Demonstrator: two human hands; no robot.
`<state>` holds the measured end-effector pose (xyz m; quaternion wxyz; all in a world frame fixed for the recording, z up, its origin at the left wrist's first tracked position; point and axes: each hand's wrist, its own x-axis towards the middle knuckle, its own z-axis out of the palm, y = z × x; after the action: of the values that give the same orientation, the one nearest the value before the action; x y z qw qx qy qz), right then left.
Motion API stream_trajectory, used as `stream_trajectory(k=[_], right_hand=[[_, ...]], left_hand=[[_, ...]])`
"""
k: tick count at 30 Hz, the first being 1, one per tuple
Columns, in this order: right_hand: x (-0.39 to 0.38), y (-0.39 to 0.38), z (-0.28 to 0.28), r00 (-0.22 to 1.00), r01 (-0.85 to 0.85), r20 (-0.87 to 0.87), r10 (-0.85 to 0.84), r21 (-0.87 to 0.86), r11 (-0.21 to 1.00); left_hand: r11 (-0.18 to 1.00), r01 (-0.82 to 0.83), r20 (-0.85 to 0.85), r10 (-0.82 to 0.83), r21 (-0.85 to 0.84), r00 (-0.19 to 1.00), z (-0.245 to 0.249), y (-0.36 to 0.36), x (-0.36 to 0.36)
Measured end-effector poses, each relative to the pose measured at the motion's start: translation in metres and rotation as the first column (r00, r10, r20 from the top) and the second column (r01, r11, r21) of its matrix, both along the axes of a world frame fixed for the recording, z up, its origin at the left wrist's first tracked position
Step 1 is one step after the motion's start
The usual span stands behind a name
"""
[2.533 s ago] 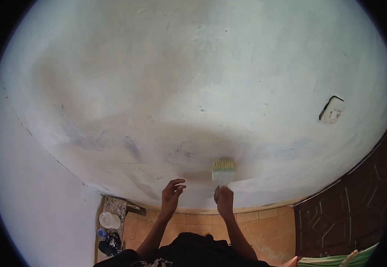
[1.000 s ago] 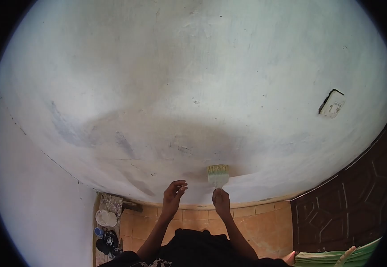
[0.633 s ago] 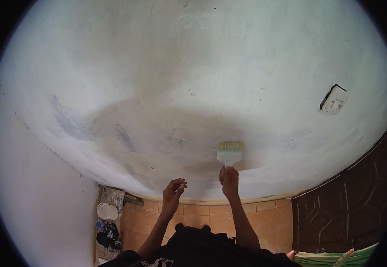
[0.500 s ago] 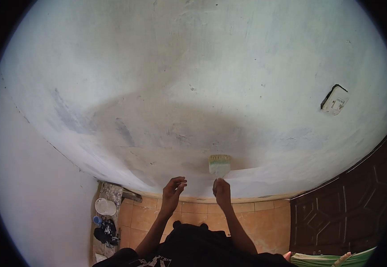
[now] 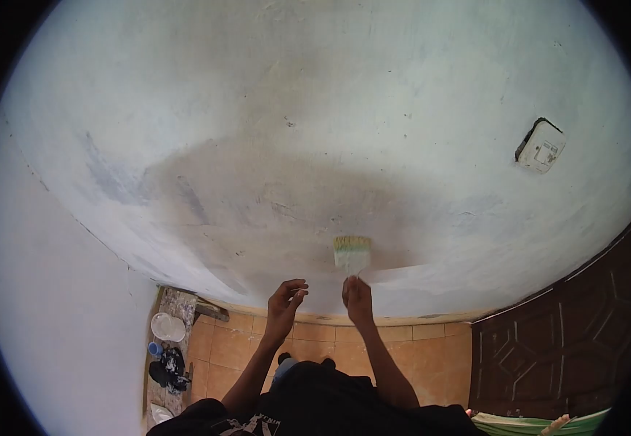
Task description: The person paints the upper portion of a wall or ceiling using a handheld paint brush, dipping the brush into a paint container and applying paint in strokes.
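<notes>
My right hand is closed round the handle of a wide paintbrush. The brush points upward, its yellowish bristles overlapping the shadowed lower part of the wall. To the left of it, my left hand is raised with curled fingers pinched together. Something thin and pale shows at those fingertips, too small to make out. Grey patches and small chips mark the whitish wall around the brush.
A switch plate sits in the wall at right. Low on the left, a paint-stained bench bears a white container, a blue cup and a dark cloth. A brown panelled door stands right, above orange floor tiles.
The view has shifted, so wall marks and the switch plate sit higher and further left. My right hand and the paintbrush appear slightly higher; my left fingers stay curled.
</notes>
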<state>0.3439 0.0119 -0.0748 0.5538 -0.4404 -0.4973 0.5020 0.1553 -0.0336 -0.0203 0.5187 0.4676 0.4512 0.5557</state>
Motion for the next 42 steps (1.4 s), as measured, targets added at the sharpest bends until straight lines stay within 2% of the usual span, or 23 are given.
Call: stream_trajectory(k=[3, 7, 10, 13, 15, 16, 17, 19, 21, 22, 24, 25, 27, 30, 33, 36, 39, 40, 42], right_hand=[[-0.001, -0.025, 0.020, 0.999, 0.003, -0.040, -0.008, -0.126, 0.992], [0.014, -0.011, 0.101, 1.000, -0.009, -0.022, 0.012, 0.111, 0.994], [0.022, 0.010, 0.130, 0.999, 0.003, -0.045, 0.001, 0.077, 0.997], [0.024, 0.031, 0.065, 0.988, 0.090, 0.095, -0.123, 0.292, 0.952], [0.023, 0.017, 0.017, 0.992, 0.052, 0.104, -0.073, 0.189, 0.981], [0.025, 0.007, -0.010, 0.989, 0.034, 0.139, -0.044, 0.077, 0.996], [0.025, 0.001, -0.045, 0.968, 0.068, 0.236, -0.089, 0.093, 0.993], [0.025, -0.013, -0.048, 0.997, 0.033, 0.072, -0.031, -0.016, 0.999], [0.025, -0.032, 0.009, 0.993, -0.040, -0.117, 0.026, -0.119, 0.992], [0.027, -0.021, 0.015, 1.000, 0.012, -0.025, -0.011, 0.052, 0.999], [0.036, -0.012, 0.081, 1.000, 0.013, -0.028, -0.011, 0.073, 0.997], [0.038, -0.006, 0.103, 0.997, 0.005, -0.078, 0.002, 0.096, 0.995], [0.042, 0.009, 0.122, 0.998, 0.061, 0.002, -0.062, 0.136, 0.989], [0.041, 0.028, 0.060, 0.982, 0.117, 0.115, -0.151, 0.258, 0.959], [0.026, 0.004, -0.008, 0.973, 0.130, 0.162, -0.162, 0.188, 0.974], [0.020, -0.027, -0.040, 0.992, 0.080, 0.101, -0.077, -0.030, 0.996], [0.015, -0.021, 0.023, 0.982, 0.061, 0.168, -0.081, 0.116, 0.991], [0.014, -0.013, 0.046, 0.994, 0.039, 0.089, -0.055, 0.168, 0.985], [0.012, 0.000, 0.093, 0.998, 0.028, 0.047, -0.039, 0.222, 0.975]], left_hand=[[1.000, -0.008, 0.000, 0.008, 0.004, 1.000, -0.003, -0.004, 0.001], [1.000, -0.008, -0.053, 0.009, 0.005, 0.999, 0.001, -0.006, 0.002], [1.000, -0.003, -0.053, 0.004, 0.016, 0.999, 0.008, -0.003, 0.005], [0.999, -0.005, -0.035, 0.006, 0.032, 0.999, 0.013, -0.001, 0.011], [0.998, -0.027, -0.019, 0.028, 0.053, 0.999, 0.020, -0.001, 0.015], [0.998, -0.026, -0.032, 0.028, 0.060, 0.999, 0.021, -0.001, 0.015], [0.997, -0.027, -0.046, 0.030, 0.070, 0.999, 0.022, -0.001, 0.014], [0.995, -0.025, -0.071, 0.032, 0.095, 0.997, 0.025, 0.005, 0.011], [0.995, -0.013, -0.096, 0.023, 0.103, 0.995, 0.023, 0.006, 0.008], [0.994, -0.009, -0.096, 0.020, 0.113, 0.995, 0.023, 0.007, 0.009], [0.992, 0.002, -0.099, 0.011, 0.127, 0.995, 0.023, 0.009, 0.011], [0.990, 0.001, -0.108, 0.014, 0.138, 0.994, 0.024, 0.009, 0.012], [0.987, -0.007, -0.120, 0.027, 0.160, 0.992, 0.026, 0.009, 0.015], [0.987, -0.008, -0.113, 0.027, 0.159, 0.993, 0.025, 0.005, 0.013], [0.996, -0.025, -0.089, 0.032, 0.083, 0.996, 0.026, -0.004, 0.008], [0.995, -0.045, -0.103, 0.053, 0.086, 0.993, 0.023, -0.011, 0.001], [0.994, -0.056, -0.116, 0.066, 0.093, 0.991, 0.014, -0.012, -0.005], [0.995, -0.054, -0.120, 0.064, 0.082, 0.991, 0.014, -0.014, -0.005], [0.997, -0.047, -0.127, 0.055, 0.066, 0.990, 0.020, -0.012, -0.002]])
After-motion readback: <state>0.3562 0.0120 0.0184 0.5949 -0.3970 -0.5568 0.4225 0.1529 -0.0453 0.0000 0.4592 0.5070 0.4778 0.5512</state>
